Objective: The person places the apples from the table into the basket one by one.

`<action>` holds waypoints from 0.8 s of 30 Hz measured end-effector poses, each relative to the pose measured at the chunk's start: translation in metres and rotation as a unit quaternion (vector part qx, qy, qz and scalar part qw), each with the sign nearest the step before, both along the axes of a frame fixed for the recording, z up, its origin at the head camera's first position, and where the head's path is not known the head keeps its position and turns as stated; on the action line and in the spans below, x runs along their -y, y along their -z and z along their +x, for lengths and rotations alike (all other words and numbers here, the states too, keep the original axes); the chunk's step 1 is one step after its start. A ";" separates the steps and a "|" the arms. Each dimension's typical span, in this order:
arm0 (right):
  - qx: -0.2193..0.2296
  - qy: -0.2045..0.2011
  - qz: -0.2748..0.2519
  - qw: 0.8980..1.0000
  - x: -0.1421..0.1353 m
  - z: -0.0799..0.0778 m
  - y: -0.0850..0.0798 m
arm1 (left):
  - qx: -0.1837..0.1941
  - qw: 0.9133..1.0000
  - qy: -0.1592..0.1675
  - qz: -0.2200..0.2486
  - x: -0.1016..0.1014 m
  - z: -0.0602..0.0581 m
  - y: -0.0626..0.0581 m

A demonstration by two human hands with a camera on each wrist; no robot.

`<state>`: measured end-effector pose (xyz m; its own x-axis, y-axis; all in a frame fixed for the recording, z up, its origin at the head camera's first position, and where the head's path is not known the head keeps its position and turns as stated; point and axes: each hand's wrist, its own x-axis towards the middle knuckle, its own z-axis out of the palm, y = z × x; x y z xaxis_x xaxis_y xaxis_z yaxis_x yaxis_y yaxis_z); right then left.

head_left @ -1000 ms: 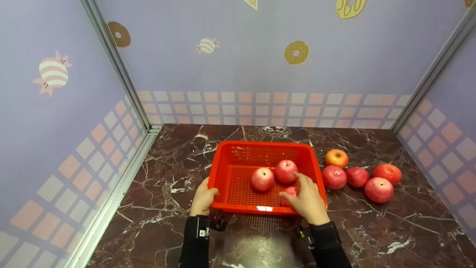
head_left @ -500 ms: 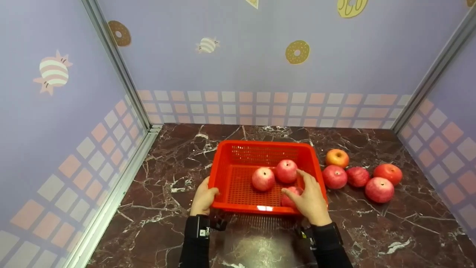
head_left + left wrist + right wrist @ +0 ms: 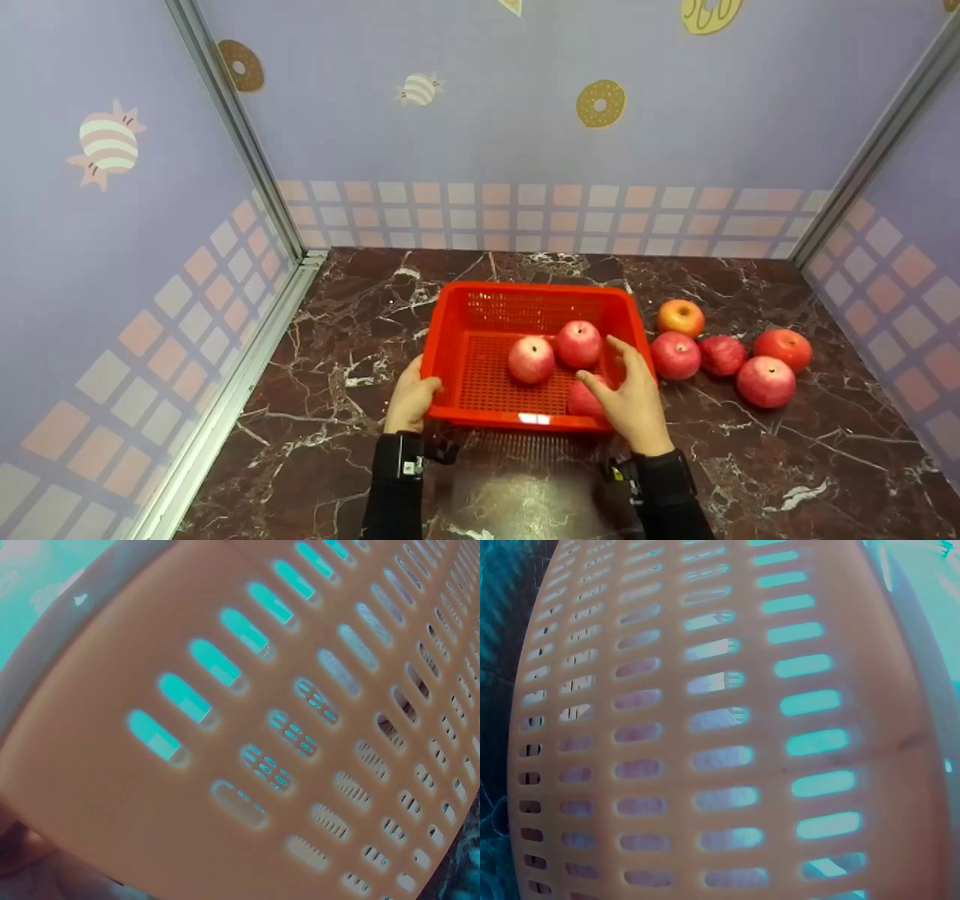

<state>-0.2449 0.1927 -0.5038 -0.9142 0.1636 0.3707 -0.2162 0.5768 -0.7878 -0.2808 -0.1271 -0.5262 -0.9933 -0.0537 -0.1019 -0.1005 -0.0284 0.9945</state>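
A red plastic basket (image 3: 487, 418) with slotted walls stands on the dark marbled surface. My left hand (image 3: 409, 397) grips its left front corner, thumb over the rim. Three apples sit inside: one near the middle (image 3: 531, 360), another behind it to the right (image 3: 579, 344), and a front-right apple (image 3: 586, 399) partly hidden by my right hand (image 3: 636, 401). That hand is over the basket's right side, thumb and fingers spread apart, holding nothing. Both wrist views are filled by the basket's outer wall, seen on the left wrist (image 3: 90, 742) and on the right wrist (image 3: 900, 690); neither shows fingers.
Several more apples lie close together right of the basket, among them a yellow-orange one (image 3: 680, 318) at the back and a pink one (image 3: 766, 382) at the front. Patterned panels enclose the surface at the back wall (image 3: 480, 150), left and right.
My right hand has moved slightly right, away from the front-right apple, with its thumb and fingers spreading wider. The apple stays in the basket, and my left hand keeps its grip.
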 end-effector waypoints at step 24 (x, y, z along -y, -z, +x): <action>0.000 0.023 -0.141 0.990 -0.045 0.010 -0.004 | -0.002 1.000 -0.005 -0.007 -0.001 0.001 0.000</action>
